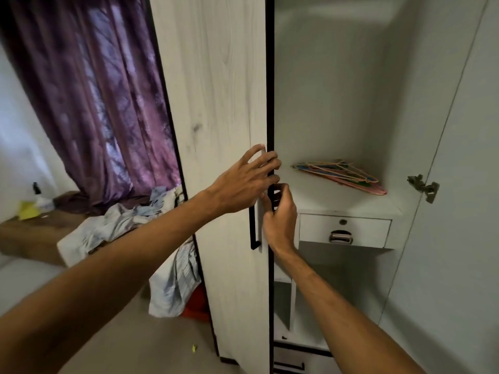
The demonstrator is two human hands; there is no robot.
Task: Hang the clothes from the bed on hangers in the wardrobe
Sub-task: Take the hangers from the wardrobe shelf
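Clothes (121, 222) lie in a pale, crumpled heap on the bed (27, 238) at the left of the head view, with one striped piece spilling over the bed's edge toward the floor. They are well apart from both hands, behind and to the left of the wardrobe's left door (216, 103).

Both hands are on that door's dark front edge. The left hand (243, 179) curls its fingers round the edge, and the right hand (279, 217) grips the same edge just below it, beside the black handle (253, 228). This is probably to swing the door wide, since it stands between the person and the bed.

Inside the wardrobe (337, 90), a stack of coloured hangers (340, 175) lies flat on the shelf (324, 198) above a small drawer (344, 229), near the right hand but untouched. No garment is on a hanger yet, so the task looks barely begun.
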